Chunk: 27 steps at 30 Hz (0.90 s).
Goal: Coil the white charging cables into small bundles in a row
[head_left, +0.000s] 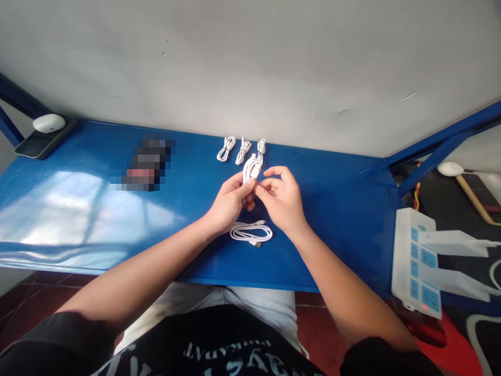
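Note:
A coiled white cable (249,169) is held upright in my left hand (232,201), its thumb pressed on the coil near a plug. My right hand (282,198) meets it from the right, thumb and a fingertip pinched at the coil's lower side; what they pinch is too small to make out. Beyond the hands, near the wall, lie a bundled white cable (226,149), a second bundle (243,151) and a third (261,150), partly behind the held coil. Closer to me, a loosely looped white cable (251,232) rests on the blue table (332,224).
A pixelated dark object (148,164) lies on the left of the table. At the far left corner, a white rounded device (49,123) sits on a dark stand. A white power strip (417,261) with plugged-in chargers stands at the right edge, near blue frame bars.

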{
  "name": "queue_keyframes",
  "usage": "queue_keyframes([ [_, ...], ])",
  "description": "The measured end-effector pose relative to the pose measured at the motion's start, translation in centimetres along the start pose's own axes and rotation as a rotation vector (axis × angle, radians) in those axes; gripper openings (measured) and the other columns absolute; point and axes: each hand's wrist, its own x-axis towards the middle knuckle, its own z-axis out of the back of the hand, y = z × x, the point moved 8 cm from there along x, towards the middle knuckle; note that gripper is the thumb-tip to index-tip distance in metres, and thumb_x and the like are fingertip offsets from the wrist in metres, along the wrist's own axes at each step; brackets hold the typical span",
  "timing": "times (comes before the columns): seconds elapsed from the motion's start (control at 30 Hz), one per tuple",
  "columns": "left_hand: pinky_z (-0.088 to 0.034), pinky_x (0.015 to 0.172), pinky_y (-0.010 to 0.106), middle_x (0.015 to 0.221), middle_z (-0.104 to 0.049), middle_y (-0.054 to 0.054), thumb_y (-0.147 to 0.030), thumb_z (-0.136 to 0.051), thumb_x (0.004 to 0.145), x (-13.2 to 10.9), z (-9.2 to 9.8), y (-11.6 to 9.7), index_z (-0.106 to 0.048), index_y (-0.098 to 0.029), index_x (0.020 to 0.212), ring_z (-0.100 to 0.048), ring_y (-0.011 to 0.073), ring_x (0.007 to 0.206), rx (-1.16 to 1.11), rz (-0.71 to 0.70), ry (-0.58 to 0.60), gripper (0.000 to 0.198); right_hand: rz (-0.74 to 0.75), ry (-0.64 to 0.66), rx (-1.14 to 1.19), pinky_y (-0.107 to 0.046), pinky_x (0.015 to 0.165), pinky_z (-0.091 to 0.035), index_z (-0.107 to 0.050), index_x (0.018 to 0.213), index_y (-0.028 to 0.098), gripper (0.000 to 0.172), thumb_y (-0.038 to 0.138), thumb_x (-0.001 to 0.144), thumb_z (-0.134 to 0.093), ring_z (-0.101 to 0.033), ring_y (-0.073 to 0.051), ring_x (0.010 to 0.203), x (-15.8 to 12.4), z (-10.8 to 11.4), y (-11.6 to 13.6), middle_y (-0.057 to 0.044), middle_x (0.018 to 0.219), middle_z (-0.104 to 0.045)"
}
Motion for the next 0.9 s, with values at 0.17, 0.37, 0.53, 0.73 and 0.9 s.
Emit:
queue_keyframes([
  [0.17,-0.045,0.051,0.022,0.075,-0.048,-0.003,-0.032,-0.072,0.088,-0.1,-0.7,-0.7,-0.060,-0.019,0.094,-0.035,0.0061,0.053,-0.066,-0.053,0.052,0.019,-0.041,0.046,0.133,-0.029,0.053,-0.057,-0.045,0.110,0.027,0.050,0.046,0.078,-0.078,-0.067,-0.014,0.054,0.2,-0.2,-0.5,0.005,0.080,-0.070],
  [0.37,-0.053,0.052,0.023,0.077,-0.055,-0.002,-0.033,-0.072,0.088,-0.2,-1.3,-1.0,-0.066,-0.017,0.100,-0.033,0.0056,0.051,-0.127,-0.001,0.133,0.020,-0.028,0.215,0.140,-0.029,0.056,-0.055,-0.067,0.094,0.018,0.034,0.051,0.088,-0.070,-0.064,-0.013,0.053,0.4,-1.3,-0.8,-0.002,0.074,-0.073],
  [0.53,-0.052,0.048,0.021,0.079,-0.062,0.001,-0.028,-0.066,0.093,-0.2,-1.2,-1.2,-0.069,-0.015,0.115,-0.029,0.0060,0.049,-0.167,0.027,0.151,0.026,0.035,0.228,0.111,-0.032,0.063,-0.057,-0.072,0.093,0.018,0.039,0.056,0.093,-0.063,-0.062,-0.014,0.053,-0.1,-1.6,-0.2,-0.003,0.071,-0.074],
  [0.73,-0.049,0.043,0.019,0.073,-0.051,-0.002,-0.026,-0.062,0.095,-0.2,-1.3,-1.5,-0.069,-0.016,0.125,-0.026,0.0053,0.048,-0.185,0.012,0.168,0.032,0.112,0.065,0.086,-0.032,0.073,-0.059,-0.069,0.095,0.020,0.033,0.053,0.088,-0.071,-0.073,-0.020,0.084,0.1,-0.5,-0.1,-0.005,0.091,-0.076],
  [0.9,-0.047,0.041,0.018,0.076,-0.052,-0.001,-0.024,-0.061,0.095,-0.2,-1.1,-1.1,-0.068,-0.017,0.128,-0.028,0.0048,0.047,-0.224,0.061,0.145,0.034,0.228,-0.032,-0.021,-0.032,0.078,-0.060,-0.070,0.100,0.022,0.024,0.044,0.091,-0.071,-0.074,-0.020,0.089,0.0,0.1,0.5,-0.005,0.098,-0.076],
])
